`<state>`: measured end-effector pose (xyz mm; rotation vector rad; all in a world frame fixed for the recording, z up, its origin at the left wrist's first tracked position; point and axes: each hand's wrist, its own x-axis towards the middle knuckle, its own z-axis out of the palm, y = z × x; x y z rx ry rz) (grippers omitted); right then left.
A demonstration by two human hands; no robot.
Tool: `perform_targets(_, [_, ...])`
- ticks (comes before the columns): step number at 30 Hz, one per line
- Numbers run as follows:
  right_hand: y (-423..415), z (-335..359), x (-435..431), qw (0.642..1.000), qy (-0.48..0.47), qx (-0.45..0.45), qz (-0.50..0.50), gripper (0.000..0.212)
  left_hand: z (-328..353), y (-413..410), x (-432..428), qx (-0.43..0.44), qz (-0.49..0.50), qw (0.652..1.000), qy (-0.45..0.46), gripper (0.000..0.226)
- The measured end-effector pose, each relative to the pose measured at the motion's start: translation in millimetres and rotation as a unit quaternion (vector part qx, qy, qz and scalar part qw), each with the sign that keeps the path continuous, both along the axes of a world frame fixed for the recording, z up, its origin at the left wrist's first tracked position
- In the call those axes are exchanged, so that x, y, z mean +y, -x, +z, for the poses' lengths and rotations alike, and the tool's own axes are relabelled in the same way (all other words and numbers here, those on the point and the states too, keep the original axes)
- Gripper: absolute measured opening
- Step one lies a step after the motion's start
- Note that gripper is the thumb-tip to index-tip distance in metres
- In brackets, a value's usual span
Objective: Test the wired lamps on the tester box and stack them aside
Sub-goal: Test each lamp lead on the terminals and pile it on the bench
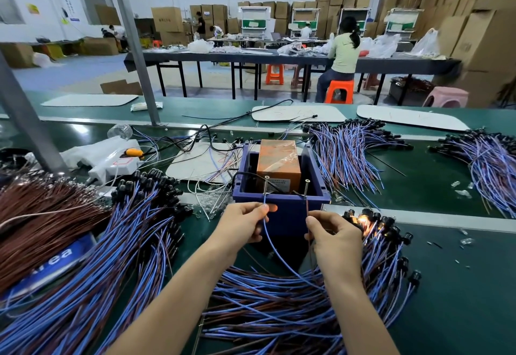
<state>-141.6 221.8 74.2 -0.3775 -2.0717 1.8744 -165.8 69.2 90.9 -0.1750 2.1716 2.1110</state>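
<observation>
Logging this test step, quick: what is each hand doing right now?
Left hand: pinching the blue wire.
Right hand: pinching the brown wire.

Tester box (282,215) dk blue w/ orange block (279,163) inside; wires (279,299) blue & brown; belt (446,299) green.

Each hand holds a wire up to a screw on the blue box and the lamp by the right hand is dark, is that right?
Not dark: the head view shows the lamp by the right hand glowing. The rest holds: the left hand holds a blue wire and the right a brown wire up to the screws on the blue box.
</observation>
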Motion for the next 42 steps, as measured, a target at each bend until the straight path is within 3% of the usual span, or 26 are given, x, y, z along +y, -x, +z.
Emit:
perform_targets(5, [-6, 5, 1, 1.000, 0.016, -0.002, 0.016, 0.016, 9, -11, -3, 0.008, -0.017, 1.000, 0.021, 0.023])
perform_targets(9, [-29, 15, 3, 0.992, -0.008, 0.002, 0.125, 0.017, 25, -39, -30, 0.026, -0.074, 0.996, 0.034, 0.031])
perform_targets(13, [-47, 17, -4, 0.942, -0.161, -0.070, 0.284, 0.010, 53, -43, -90, 0.075, 0.085, 0.990, 0.085, 0.047])
perform_targets(16, [-51, 14, -14, 0.912, -0.241, -0.091, 0.319, 0.015, 58, -33, -135, 0.106, 0.188, 0.925, 0.312, 0.030])
perform_targets(19, [-52, 10, -24, 0.908, -0.243, -0.092, 0.328, 0.015, 39, -30, -152, 0.002, 0.111, 0.868, 0.484, 0.019])
perform_targets(23, [-53, 6, -32, 0.907, -0.227, -0.098, 0.341, 0.011, -6, -33, -142, -0.065, 0.027, 0.738, 0.671, 0.024])
perform_targets(27, [-54, 4, -34, 0.906, -0.223, -0.098, 0.346, 0.011, -31, -33, -136, -0.031, 0.088, 0.714, 0.694, 0.029])
perform_targets(36, [-51, 3, -34, 0.908, -0.219, -0.093, 0.346, 0.012, -34, -20, -133, 0.065, 0.193, 0.751, 0.628, 0.013])
perform_targets(42, [-52, -1, -30, 0.908, -0.226, -0.098, 0.338, 0.012, -34, -2, -131, 0.061, 0.138, 0.689, 0.708, 0.020])
